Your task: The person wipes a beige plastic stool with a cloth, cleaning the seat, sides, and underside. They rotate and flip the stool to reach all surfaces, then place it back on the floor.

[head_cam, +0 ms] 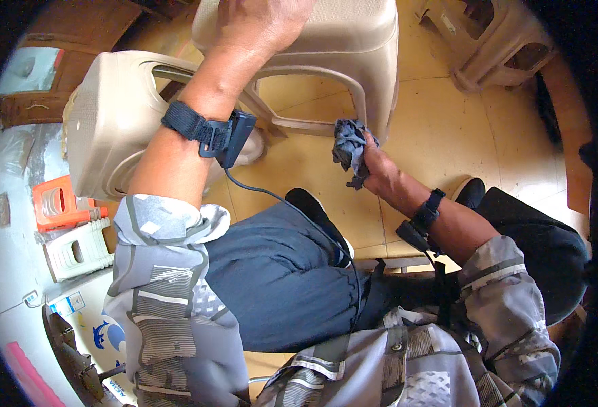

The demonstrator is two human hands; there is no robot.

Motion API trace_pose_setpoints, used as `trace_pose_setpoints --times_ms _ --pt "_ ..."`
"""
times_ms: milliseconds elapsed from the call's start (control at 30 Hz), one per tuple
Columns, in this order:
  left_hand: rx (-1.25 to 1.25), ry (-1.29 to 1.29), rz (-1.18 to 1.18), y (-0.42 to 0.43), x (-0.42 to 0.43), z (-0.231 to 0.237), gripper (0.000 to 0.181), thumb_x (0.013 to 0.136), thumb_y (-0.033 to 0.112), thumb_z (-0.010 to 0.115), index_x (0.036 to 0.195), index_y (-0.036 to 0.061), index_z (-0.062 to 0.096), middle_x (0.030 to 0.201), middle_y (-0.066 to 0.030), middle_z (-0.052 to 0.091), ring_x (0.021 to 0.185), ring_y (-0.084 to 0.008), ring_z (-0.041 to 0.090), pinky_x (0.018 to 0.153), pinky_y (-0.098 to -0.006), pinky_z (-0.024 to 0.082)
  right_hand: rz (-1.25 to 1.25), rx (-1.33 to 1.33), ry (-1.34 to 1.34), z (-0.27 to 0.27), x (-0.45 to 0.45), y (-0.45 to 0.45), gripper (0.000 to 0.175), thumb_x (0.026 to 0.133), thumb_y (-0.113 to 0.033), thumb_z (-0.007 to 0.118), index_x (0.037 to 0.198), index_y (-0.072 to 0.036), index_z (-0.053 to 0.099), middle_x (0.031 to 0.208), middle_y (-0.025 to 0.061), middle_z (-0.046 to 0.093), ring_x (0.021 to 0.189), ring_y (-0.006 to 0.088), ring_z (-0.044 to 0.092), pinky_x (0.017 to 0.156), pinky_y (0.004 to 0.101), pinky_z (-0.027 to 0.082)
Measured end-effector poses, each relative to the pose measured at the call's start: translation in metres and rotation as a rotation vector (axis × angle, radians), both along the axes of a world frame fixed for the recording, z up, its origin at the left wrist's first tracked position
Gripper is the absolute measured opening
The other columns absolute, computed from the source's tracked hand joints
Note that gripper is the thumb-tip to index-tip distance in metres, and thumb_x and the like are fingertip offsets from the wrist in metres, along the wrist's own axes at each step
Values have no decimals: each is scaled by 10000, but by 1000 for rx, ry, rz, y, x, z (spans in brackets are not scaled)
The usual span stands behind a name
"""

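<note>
My left hand (268, 23) is at the top edge of the view, on or just over the seat of an upright beige plastic stool (349, 30); its fingers are cut off by the picture's edge. My right hand (380, 165) grips a crumpled grey cloth (350, 145) beside the lower part of that stool. A second beige plastic stool (90, 127) lies on its side to the left, partly behind my left forearm. Each wrist wears a black strap with a small box, and a cable runs from the left one across my lap.
More beige stools (502, 46) stand at the upper right on the tiled floor (431, 132). Orange stools (54, 203) and pale green stools (77, 252) are stacked at the left wall. A white appliance (95, 315) is at the lower left. My legs (278, 269) extend below the stools.
</note>
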State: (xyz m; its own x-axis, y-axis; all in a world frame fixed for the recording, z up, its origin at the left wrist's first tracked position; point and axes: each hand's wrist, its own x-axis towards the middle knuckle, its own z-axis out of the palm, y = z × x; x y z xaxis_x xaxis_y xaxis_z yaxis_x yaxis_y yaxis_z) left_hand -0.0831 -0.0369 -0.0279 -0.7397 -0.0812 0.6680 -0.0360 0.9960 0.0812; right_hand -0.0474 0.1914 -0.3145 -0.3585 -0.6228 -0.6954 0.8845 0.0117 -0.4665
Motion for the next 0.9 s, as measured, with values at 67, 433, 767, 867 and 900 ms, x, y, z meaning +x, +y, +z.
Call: trace_pose_setpoints --times_ms 67,433,767,867,900 --pt "17 -6 12 3 1 3 342 973 305 682 1080 -18 725 1122 -228 732 1098 -429 681 988 -508 538 83 69 -75 4 -1 6 527 1147 -583 331 1217 -203 690 975 8 758 834 206 676 741 429 533" --pt "4 -613 -428 74 115 -58 264 839 45 755 1102 55 754 1215 -134 733 1113 -329 731 931 -396 614 233 16 -65 44 -15 9 399 1073 -527 572 968 -162 697 772 58 706 561 231 560 485 425 399" --pt "599 -1003 -143 43 105 -164 974 706 269 942 1542 25 508 1425 -267 630 1336 -379 612 1151 -438 472 255 -349 -138 43 -12 -11 198 1003 -236 619 1085 -58 649 870 127 695 768 276 684 622 435 501" --pt "580 -1013 -132 39 92 -185 762 651 224 911 1353 85 649 1232 -259 724 1145 -421 706 988 -477 572 273 -449 -157 25 -16 -4 172 990 -163 605 1114 -50 639 947 125 699 871 283 703 758 442 533" --pt "635 -987 -95 35 88 -189 739 659 215 901 1343 79 655 1210 -246 735 1128 -411 714 983 -468 574 262 -398 -123 20 -17 0 170 994 -150 597 1124 -47 632 1006 125 712 907 291 709 851 451 554"
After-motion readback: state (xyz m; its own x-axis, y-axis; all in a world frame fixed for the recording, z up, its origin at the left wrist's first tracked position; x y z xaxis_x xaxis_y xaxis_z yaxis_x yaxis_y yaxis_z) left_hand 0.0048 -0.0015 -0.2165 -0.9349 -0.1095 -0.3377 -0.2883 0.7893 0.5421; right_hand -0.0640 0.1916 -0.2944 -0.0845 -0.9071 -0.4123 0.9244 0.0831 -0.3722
